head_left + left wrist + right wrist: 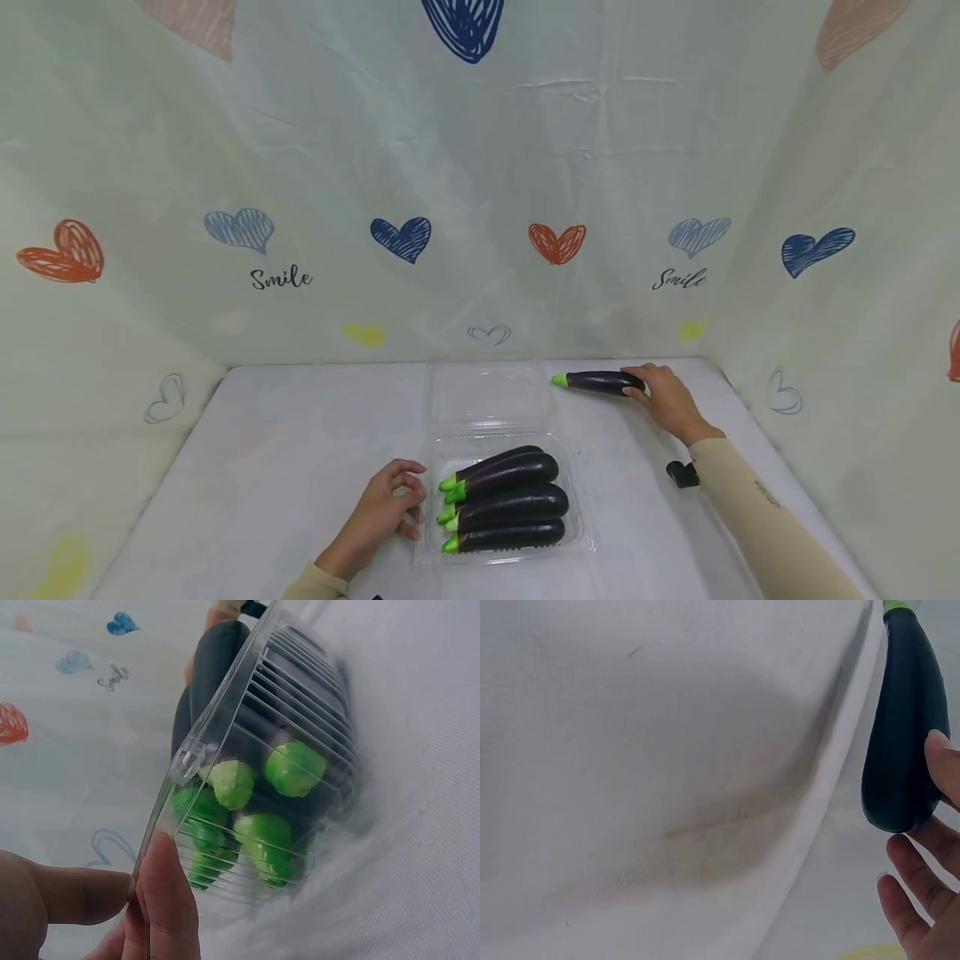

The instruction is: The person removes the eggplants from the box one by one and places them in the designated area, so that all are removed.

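At left, the left hand pinched the rim of the clear container; the left wrist view alone revealed the container's ribbed wall. Inside lay stacked eggplants, green stems leftward. Farther right, near the bench's far edge, the right hand gripped a single eggplant by its rounded end, one fingertip clear in its wrist view.

The pale backdrop bears two black-script words, a left-hand "Smile" and a right-hand "Smile", both in the head view; the left wrist view shows one "Smile" too, small and tilted on the backdrop. Dark lettering on the right sleeve is too small to read.
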Demonstrator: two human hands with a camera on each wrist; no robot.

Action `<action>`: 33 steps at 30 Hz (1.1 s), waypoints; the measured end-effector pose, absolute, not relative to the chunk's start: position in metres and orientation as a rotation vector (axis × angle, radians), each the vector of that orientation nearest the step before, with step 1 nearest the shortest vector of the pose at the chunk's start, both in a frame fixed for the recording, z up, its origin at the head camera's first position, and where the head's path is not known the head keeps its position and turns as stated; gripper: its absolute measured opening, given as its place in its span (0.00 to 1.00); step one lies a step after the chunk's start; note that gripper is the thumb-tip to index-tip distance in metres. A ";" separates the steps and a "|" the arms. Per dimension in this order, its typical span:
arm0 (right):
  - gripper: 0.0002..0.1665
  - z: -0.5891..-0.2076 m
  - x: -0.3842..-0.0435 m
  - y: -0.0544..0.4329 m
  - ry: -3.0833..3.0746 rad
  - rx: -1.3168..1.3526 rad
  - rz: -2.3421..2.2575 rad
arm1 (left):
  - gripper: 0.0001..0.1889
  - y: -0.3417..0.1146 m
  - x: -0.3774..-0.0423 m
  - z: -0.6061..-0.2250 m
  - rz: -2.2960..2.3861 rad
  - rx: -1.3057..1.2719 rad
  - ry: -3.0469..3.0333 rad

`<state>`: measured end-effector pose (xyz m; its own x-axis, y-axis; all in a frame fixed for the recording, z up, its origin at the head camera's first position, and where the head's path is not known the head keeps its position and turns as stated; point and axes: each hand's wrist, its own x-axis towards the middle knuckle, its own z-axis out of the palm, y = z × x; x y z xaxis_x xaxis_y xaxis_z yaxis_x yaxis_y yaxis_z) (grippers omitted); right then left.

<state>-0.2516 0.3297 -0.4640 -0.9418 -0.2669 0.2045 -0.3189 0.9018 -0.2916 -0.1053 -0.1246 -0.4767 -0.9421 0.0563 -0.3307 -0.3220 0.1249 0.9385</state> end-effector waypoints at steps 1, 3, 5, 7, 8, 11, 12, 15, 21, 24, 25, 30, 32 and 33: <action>0.25 -0.465 -0.252 0.329 -2.910 0.452 0.485 | 0.18 -0.125 -0.105 -0.477 1.891 -0.258 2.121; 0.24 -0.464 -0.253 0.326 -2.916 0.453 0.488 | 0.18 -0.125 -0.104 -0.476 1.892 -0.257 2.123; 0.24 -0.465 -0.255 0.325 -2.920 0.460 0.489 | 0.18 -0.124 -0.104 -0.476 1.892 -0.259 2.127; 0.23 -0.466 -0.257 0.325 -2.931 0.466 0.488 | 0.18 -0.124 -0.104 -0.476 1.892 -0.260 2.128; 0.23 -0.467 -0.259 0.325 -2.937 0.468 0.488 | 0.18 -0.124 -0.104 -0.476 1.892 -0.258 2.127; 0.23 -0.470 -0.262 0.326 -2.950 0.474 0.484 | 0.18 -0.125 -0.104 -0.476 1.900 -0.242 2.120; 0.23 -0.471 -0.263 0.326 -2.950 0.480 0.480 | 0.18 -0.125 -0.103 -0.476 1.904 -0.234 2.115; 0.22 -0.473 -0.265 0.326 -2.944 0.499 0.469 | 0.18 -0.126 -0.103 -0.476 1.916 -0.216 2.105; 0.20 -0.474 -0.267 0.325 -2.928 0.526 0.471 | 0.18 -0.127 -0.103 -0.478 1.925 -0.213 2.095; 0.18 -0.473 -0.269 0.326 -2.932 0.538 0.481 | 0.19 -0.127 -0.103 -0.478 1.922 -0.216 2.093; 0.18 -0.473 -0.270 0.326 -2.935 0.538 0.487 | 0.19 -0.127 -0.103 -0.478 1.921 -0.216 2.096; 0.18 -0.473 -0.275 0.324 -2.960 0.520 0.491 | 0.18 -0.126 -0.104 -0.478 1.920 -0.223 2.099; 0.18 -0.473 -0.276 0.324 -2.970 0.512 0.483 | 0.18 -0.126 -0.104 -0.478 1.919 -0.225 2.102; 0.19 -0.474 -0.277 0.324 -2.974 0.507 0.481 | 0.18 -0.126 -0.104 -0.478 1.918 -0.226 2.103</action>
